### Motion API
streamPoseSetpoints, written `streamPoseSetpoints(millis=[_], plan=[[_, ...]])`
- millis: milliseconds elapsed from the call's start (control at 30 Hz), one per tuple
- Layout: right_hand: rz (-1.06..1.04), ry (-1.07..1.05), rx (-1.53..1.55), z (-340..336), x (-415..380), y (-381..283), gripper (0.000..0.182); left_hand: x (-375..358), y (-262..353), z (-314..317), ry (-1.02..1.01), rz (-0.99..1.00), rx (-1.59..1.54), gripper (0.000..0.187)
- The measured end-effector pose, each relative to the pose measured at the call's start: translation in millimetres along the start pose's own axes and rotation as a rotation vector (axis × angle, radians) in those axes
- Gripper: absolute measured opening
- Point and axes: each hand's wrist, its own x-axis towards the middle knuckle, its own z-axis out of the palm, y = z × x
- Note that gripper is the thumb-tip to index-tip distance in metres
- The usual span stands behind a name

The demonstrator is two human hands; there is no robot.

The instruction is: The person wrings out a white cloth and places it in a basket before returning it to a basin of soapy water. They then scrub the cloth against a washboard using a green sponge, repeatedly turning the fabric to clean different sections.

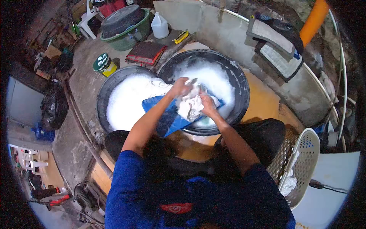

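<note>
We're gripping white cloth tight, left hand and right hand both closed, over blue washboard; board's 2 o'clock end hiding under cloth.

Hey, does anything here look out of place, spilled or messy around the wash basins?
Nothing looks spilled or broken. Both hands, left and right, press a white cloth on a blue washboard that lies tilted across the rims of two foam-filled black basins. The white laundry basket leans at an angle.
</note>
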Motion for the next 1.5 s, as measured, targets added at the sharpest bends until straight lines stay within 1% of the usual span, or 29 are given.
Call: streamPoseSetpoints(millis=[67,133,167,233,300,367,433,500,533,567,600,667,700,733,767,800,833,867,900,933,967,1000,1100,1133,1167,1233,1300,1367,1500], plan=[[0.142,0.005,-0.104,9,11,-10,0.035,-2,42,-5,-0.012,0.031,-0.015,0.029],[-0.028,0.177,-0.157,4,18,-6,0.039,-6,77,-25,-0.097,0.071,-0.054,0.028],[-0.042,0.225,-0.1,-1,30,5,0.04,-11,87,-44,-0.111,-0.077,-0.087,0.032],[-0.003,0.277,0.098,-12,60,33,0.042,-17,64,-65,0.07,-0.062,-0.435,0.041],[0.192,0.372,0.342,-76,82,-2,0.038,-36,42,-97,0.308,-0.002,0.265,0.045],[0.261,0.34,1.014,-145,89,-75,0.035,-51,-13,-110,0.17,-0.057,0.408,0.052],[0.3,0.314,1.038,-186,112,-97,0.035,-54,-27,-105,0.062,-0.119,0.569,0.06],[0.178,0.414,0.819,-227,116,-153,0.034,-61,-18,-83,-0.029,-0.197,0.75,0.072],[0.107,0.396,0.778,-243,126,-161,0.034,-55,-35,-69,-0.063,-0.226,0.747,0.082],[0.035,0.378,0.735,-260,141,-164,0.035,-57,-20,-62,-0.041,-0.284,0.746,0.08],[-0.055,0.34,0.826,-279,158,-161,0.033,-55,-16,-56,0.056,-0.297,0.704,0.078],[-0.169,0.313,0.878,-300,158,-212,0.034,-50,-16,-55,0.204,-0.355,0.614,0.072],[-0.19,0.326,0.843,-301,146,-259,0.038,-45,-20,-60,0.252,-0.401,0.567,0.069],[-0.394,0.128,1.074,-306,156,-269,0.033,-39,-28,-68,0.302,-0.448,0.518,0.066],[-0.218,-0.038,1.11,-315,166,-286,0.035,-29,-63,-81,0.353,-0.381,0.381,0.061],[-0.495,-0.079,1.071,-315,168,-287,0.038,-18,-100,-95,0.397,-0.31,0.244,0.057],[-0.774,-0.121,1.019,-318,177,-286,0.041,-20,-107,-109,0.459,-0.179,0.257,0.053],[-0.818,-0.04,0.98,-326,201,-278,0.048,-31,-85,-130,0.52,-0.18,0.308,0.051],[-0.768,0.022,0.968,-331,210,-278,0.046,-45,-61,-152,0.58,-0.184,0.359,0.049],[-0.717,0.082,0.956,-333,215,-282,0.044,-50,-65,-166,0.726,-0.061,0.595,0.045],[-0.668,0.14,0.942,-335,220,-286,0.043,-52,-70,-186,0.738,-0.117,0.333,0.046],[-0.604,0.304,0.89,-336,224,-292,0.033,-62,-61,-202,0.768,-0.077,0.406,0.043],[-0.218,0.423,0.994,-335,231,-319,0.025,-80,-42,-246,0.835,-0.035,0.479,0.038],[-0.222,0.337,1.016,-339,235,-317,0.022,-84,-40,-260,0.808,0.04,0.526,0.037],[-0.161,0.454,0.949,-345,238,-313,0.024,-88,-37,-274,0.805,0.068,0.589,0.037],[-0.137,0.515,0.865,-352,234,-317,0.024,-95,-20,-299,0.749,0.108,0.564,0.035],[-0.528,0.157,1.008,-337,208,-333,0.024,-102,9,-311,0.812,0.077,0.556,0.033],[-0.516,0.104,0.974,-323,183,-371,0.023,-99,14,-320,0.881,-0.006,0.573,0.031],[-0.552,0.113,0.926,-318,176,-396,0.024,-87,4,-308,0.787,0.036,0.47,0.034]])
